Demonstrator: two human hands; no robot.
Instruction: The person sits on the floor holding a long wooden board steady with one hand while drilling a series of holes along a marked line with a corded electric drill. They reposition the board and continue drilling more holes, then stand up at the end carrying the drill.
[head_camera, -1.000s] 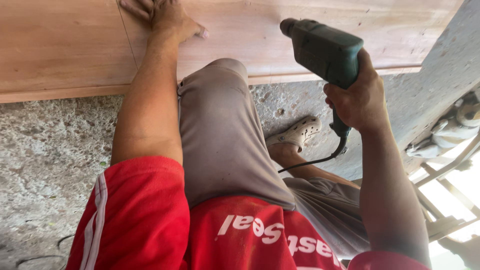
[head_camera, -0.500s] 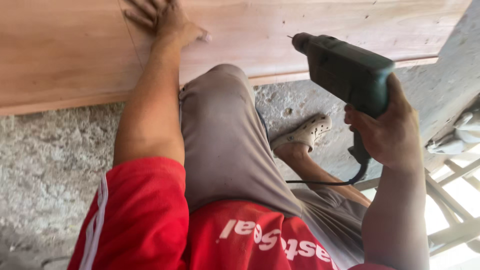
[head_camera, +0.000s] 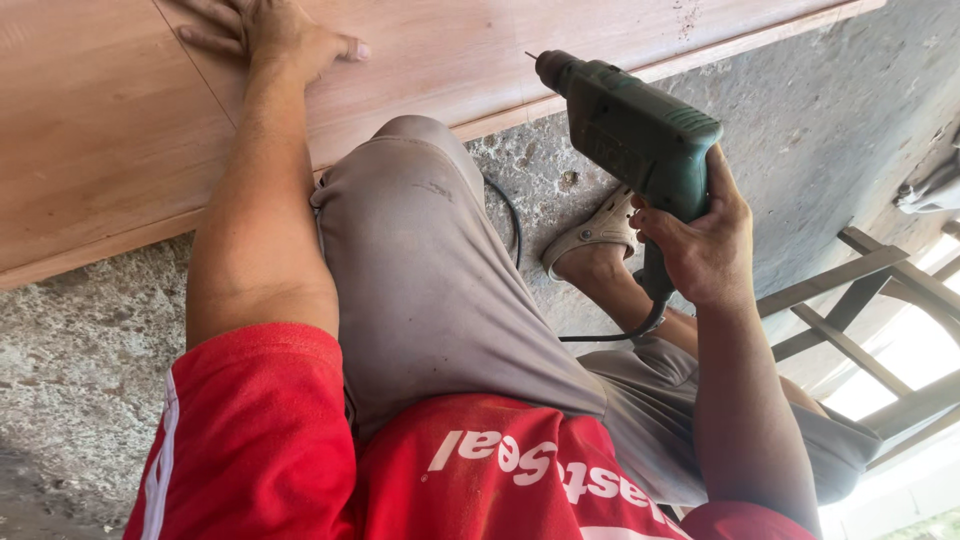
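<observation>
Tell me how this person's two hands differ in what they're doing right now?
The left hand lies flat, fingers spread, pressing on the wooden board; the right hand is curled around the handle of the green electric drill. The left hand touches the board directly; the right hand holds the drill off the board, its bit pointing along the board's edge. Both are bare, and both arms reach forward past the bent knee.

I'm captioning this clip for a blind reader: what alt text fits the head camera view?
A person's right hand holds a green corded power drill with its bit near a wooden board, while the left hand presses flat on the board. The person wears a red shirt and grey shorts, on a rough concrete floor.
</observation>
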